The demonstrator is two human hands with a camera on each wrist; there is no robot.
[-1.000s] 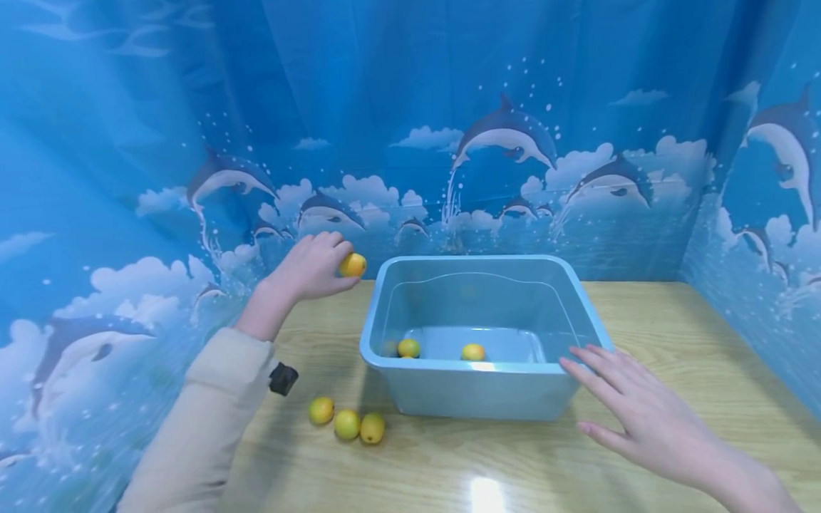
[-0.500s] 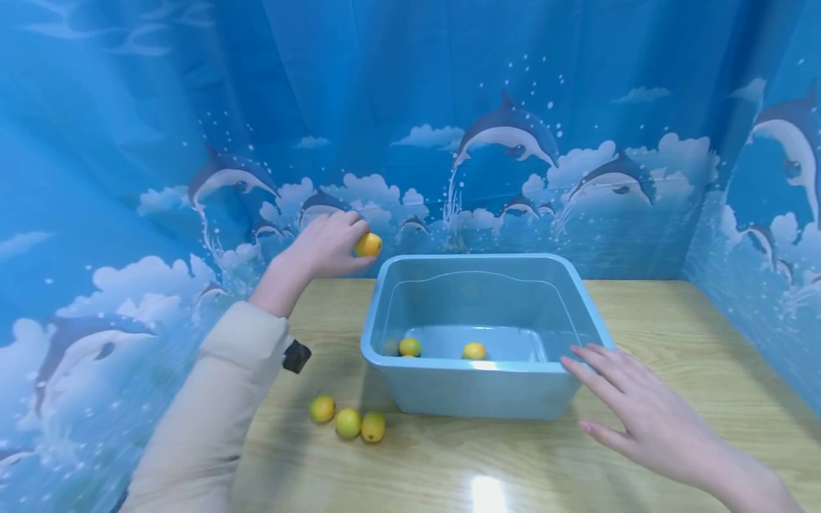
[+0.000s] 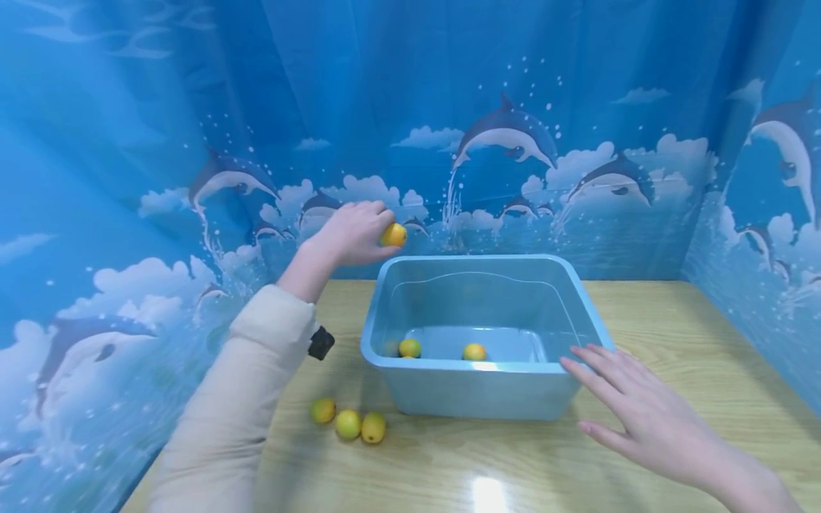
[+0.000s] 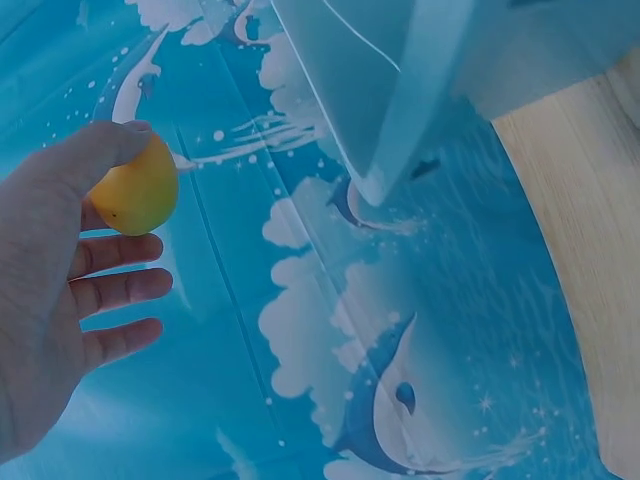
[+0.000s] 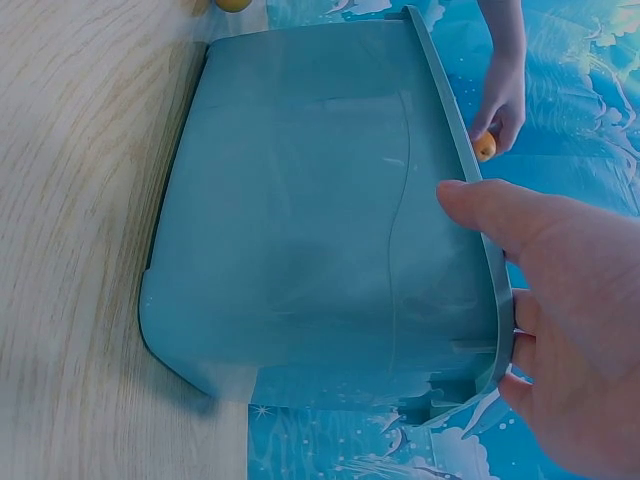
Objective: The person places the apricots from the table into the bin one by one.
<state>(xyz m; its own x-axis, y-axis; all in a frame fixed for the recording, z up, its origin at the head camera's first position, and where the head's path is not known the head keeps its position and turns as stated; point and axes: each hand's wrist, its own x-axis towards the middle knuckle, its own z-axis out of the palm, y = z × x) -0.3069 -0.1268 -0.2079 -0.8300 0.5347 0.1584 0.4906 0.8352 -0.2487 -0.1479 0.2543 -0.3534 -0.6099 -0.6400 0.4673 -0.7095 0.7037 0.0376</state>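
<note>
In the head view my left hand holds a small yellow-orange fruit up at the far left of the light blue plastic bin, close to its back left corner. The left wrist view shows that fruit pinched by the thumb and index finger, the other fingers loosely extended. My right hand lies at the bin's front right corner. Its fingers are mostly straight over the rim, with the thumb on the outer side. Inside the bin are a greenish fruit, part of another just below it, and an orange-yellow fruit.
Left of the bin's front, a green-orange fruit, a yellow-green fruit and a yellow fruit lie grouped on the wooden table. A blue dolphin-print curtain encloses the back and both sides.
My left hand has carried its fruit rightward and upward, toward the bin's back left corner. My right hand and the other fruits have stayed in place.
</note>
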